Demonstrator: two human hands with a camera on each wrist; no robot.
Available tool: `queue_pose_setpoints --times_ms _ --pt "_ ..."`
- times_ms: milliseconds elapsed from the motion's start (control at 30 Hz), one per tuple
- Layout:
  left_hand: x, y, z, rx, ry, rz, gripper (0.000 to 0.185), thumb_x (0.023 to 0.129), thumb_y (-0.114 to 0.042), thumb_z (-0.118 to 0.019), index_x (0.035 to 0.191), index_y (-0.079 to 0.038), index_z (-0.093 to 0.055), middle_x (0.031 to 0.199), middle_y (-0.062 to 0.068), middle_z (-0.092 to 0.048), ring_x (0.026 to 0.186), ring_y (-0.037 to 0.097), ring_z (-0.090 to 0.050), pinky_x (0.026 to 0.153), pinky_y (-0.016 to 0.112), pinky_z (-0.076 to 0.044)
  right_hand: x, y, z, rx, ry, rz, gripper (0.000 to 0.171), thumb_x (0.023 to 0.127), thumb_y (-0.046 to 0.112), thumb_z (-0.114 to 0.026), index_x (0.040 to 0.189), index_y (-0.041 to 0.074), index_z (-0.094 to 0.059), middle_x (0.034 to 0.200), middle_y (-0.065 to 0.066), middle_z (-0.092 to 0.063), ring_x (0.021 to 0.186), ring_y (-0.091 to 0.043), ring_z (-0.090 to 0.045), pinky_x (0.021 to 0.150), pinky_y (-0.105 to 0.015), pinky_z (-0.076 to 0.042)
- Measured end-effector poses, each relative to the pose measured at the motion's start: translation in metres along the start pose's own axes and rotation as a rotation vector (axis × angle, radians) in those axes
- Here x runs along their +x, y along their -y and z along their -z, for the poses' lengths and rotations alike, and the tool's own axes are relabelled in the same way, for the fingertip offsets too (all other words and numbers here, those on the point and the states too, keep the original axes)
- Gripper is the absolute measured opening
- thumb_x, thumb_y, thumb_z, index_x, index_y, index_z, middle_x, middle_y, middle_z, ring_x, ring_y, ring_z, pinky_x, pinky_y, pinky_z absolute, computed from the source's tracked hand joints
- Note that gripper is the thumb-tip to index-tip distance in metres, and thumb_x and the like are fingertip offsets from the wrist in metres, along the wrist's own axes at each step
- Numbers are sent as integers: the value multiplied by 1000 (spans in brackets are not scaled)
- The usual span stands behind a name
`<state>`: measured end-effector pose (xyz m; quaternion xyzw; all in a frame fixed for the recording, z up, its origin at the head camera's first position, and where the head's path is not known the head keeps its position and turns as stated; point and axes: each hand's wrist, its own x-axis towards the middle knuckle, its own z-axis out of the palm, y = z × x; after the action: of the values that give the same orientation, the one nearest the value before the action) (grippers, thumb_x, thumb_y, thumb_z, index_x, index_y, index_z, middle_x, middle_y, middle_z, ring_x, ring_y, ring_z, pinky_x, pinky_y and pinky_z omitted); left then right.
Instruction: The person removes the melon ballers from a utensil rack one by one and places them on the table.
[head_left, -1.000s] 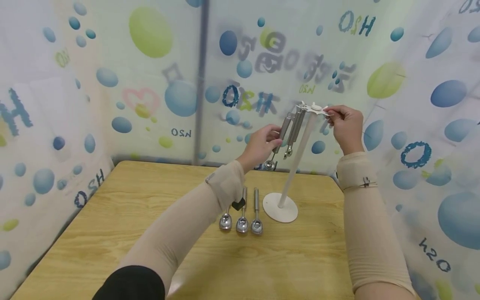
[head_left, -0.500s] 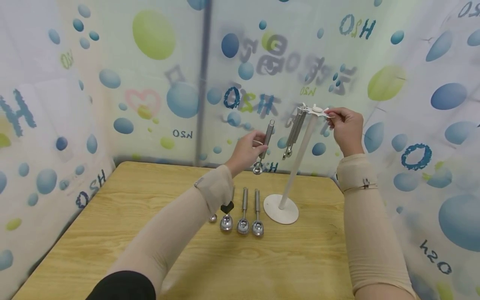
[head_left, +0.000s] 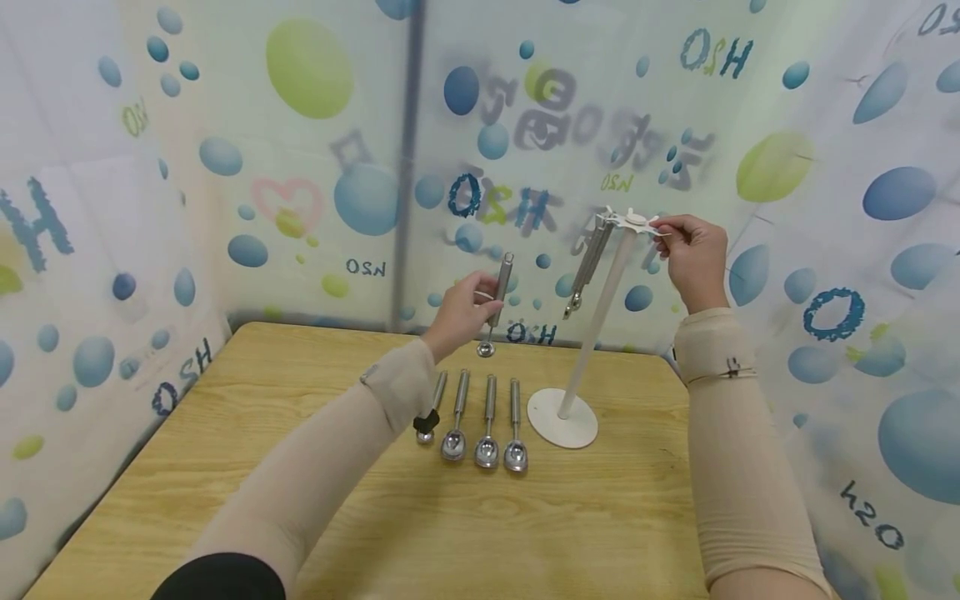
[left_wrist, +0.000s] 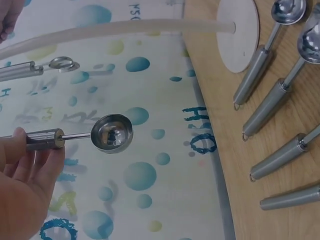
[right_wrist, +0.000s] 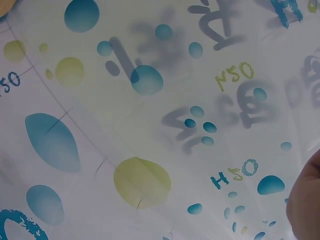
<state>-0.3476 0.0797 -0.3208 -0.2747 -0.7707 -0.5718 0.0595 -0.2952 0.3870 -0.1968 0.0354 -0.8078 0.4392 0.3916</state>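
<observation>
Both arms reach up toward 12 o'clock. The left hand (head_left: 461, 312) has its fingers curled in a grip. The right hand (head_left: 693, 254) is higher, at 2 o'clock, fingertips pinched together.

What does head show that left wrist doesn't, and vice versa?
Head only: the right hand pinching the top of the rack, the whole left hand, both sleeves, and the bowls of all four scoops in the row on the table.

Left wrist only: the inside of the held scoop's bowl up close, and the hanging loops on the ends of the lying scoops' handles.

Both: the left hand gripping a scoop by its handle, the rack's pole and round base, scoops hanging from the rack, and the printed curtain.
</observation>
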Motion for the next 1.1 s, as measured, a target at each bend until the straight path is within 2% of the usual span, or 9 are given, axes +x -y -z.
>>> queue_pose_setpoints --times_ms 300,533,733,900,1100 --pt "-10 15 12 19 -7 61 23 95 -15 -63 117 -12 -57 112 3 -61 103 19 -62 77 34 -56 -2 3 0 5 5 -13 24 93 20 -61 101 0 -73 79 1 -65 68 -12 -58 62 -13 -50" --pt "-14 28 20 40 -19 66 24 94 -12 -64 117 -10 -57 113 6 -62 104 22 -63 81 33 -55 -2 3 1 -2 4 -12 23 93 18 -62 102 1 -73 78 3 -64 68 -10 -58 63 -13 -50" --pt "-20 38 26 27 -21 98 28 93 -11 -64 120 -8 -55 114 8 -61 104 24 -63 81 33 -56 -2 2 1 1 -1 -5 23 93 19 -61 102 1 -73 77 4 -64 68 -11 -59 63 -14 -51" --pt "-24 46 31 14 -14 119 30 94 -10 -63 122 -7 -54 115 8 -61 108 24 -60 85 34 -55 -3 4 1 3 -6 -4 23 93 19 -61 102 1 -73 76 7 -63 67 -8 -58 64 -14 -51" --pt "-31 57 38 20 -15 131 31 93 -8 -63 122 -5 -54 115 10 -62 105 24 -62 83 31 -56 -3 4 0 14 -4 -14 22 93 18 -62 102 1 -73 76 6 -63 67 -9 -58 63 -13 -50"
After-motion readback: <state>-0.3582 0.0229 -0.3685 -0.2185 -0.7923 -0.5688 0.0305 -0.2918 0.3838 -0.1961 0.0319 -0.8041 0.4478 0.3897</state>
